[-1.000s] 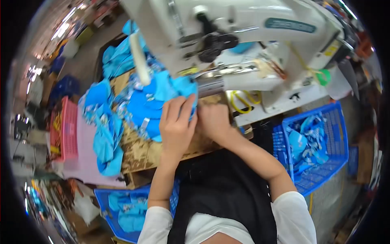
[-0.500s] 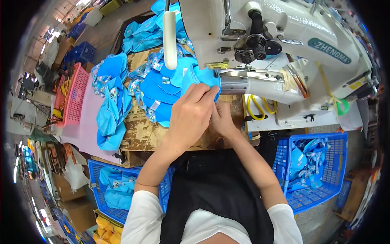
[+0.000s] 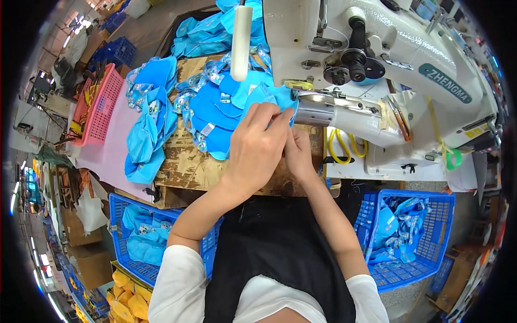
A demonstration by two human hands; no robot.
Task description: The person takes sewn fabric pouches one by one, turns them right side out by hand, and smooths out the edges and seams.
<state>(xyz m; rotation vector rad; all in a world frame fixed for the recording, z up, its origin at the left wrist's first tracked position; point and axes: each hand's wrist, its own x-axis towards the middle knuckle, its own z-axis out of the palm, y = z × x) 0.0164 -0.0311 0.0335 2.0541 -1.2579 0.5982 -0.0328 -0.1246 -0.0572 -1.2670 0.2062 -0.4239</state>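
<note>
A light-blue cloth hat [image 3: 277,95] sits at the needle end of a white sewing machine [image 3: 295,37], over the tip of its metal cylinder arm [image 3: 315,114]. My left hand [image 3: 257,146] grips the hat's near edge, its fingers bent and pressed together. Close beside it, my right hand [image 3: 298,152] pinches the same edge with thumb and fingers. Part of the held cloth is hidden behind my fingers. Left of my hands, more blue hats [image 3: 214,116] with patterned cloth and white labels lie piled on the worn wooden table [image 3: 183,169].
Folded blue hats [image 3: 148,129] lie on a pink sheet [image 3: 99,156], beside a pink basket [image 3: 109,102] of tools. Yellow-handled scissors [image 3: 339,148] rest under the machine arm. Blue crates [image 3: 121,237] with hats stand below on both sides. A white rod [image 3: 242,46] hangs near the machine head.
The whole view has shifted slightly, so the machine appears further right. Both hands stay on the hat's edge at the cylinder arm, with only small finger movement.
</note>
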